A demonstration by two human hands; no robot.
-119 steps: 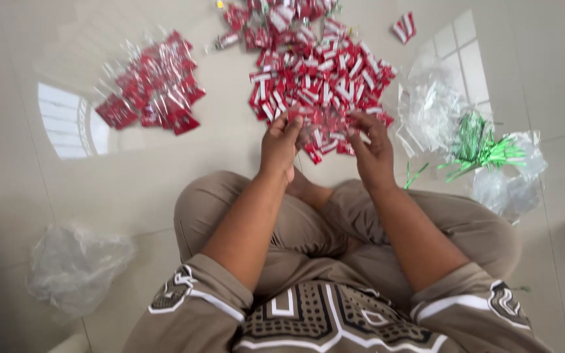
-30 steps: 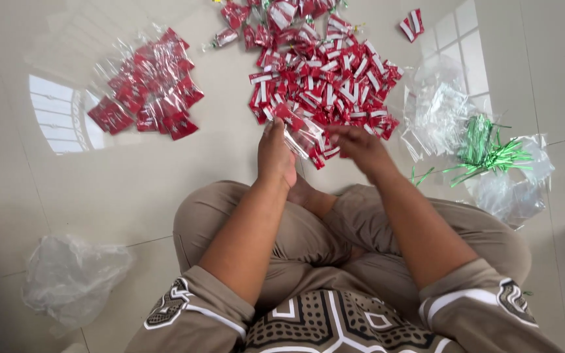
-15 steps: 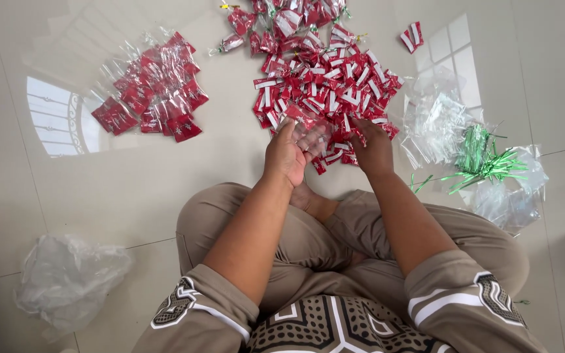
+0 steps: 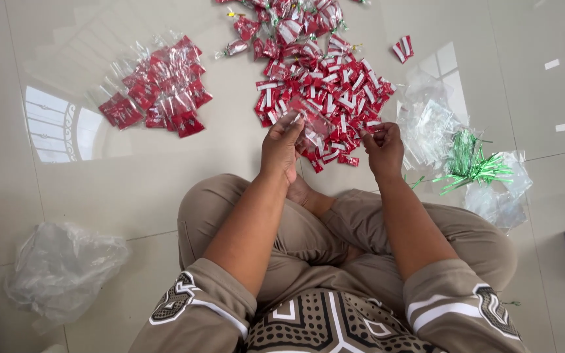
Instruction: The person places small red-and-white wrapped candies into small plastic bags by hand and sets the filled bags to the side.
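Pinching a small clear bag (image 4: 314,131) of red sweets, the left hand (image 4: 281,149) has its fingers (image 4: 293,124) closed on it. The right hand (image 4: 382,147) nips the bag's other edge, just at six o'clock of the red-and-white sweet pile (image 4: 325,91) on the floor (image 4: 67,189).

Glossy pale floor tiles (image 4: 99,189) carry everything. On them lie a heap of red-and-white sachets (image 4: 328,91), bagged sachets (image 4: 158,98), green twist ties (image 4: 469,160) and a crumpled clear bag (image 4: 60,268).

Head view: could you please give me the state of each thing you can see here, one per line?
Left hand: raised, pinching a small clear bag.
Right hand: raised, fingers pinched at the bag's other side.
Small clear bag: held between both hands, red inside.
Loose red sachets: heaped on the floor.
Bagged red sachets: piled apart, left.
Green twist ties: bunched on plastic.
Crumpled plastic bag: lying slack.
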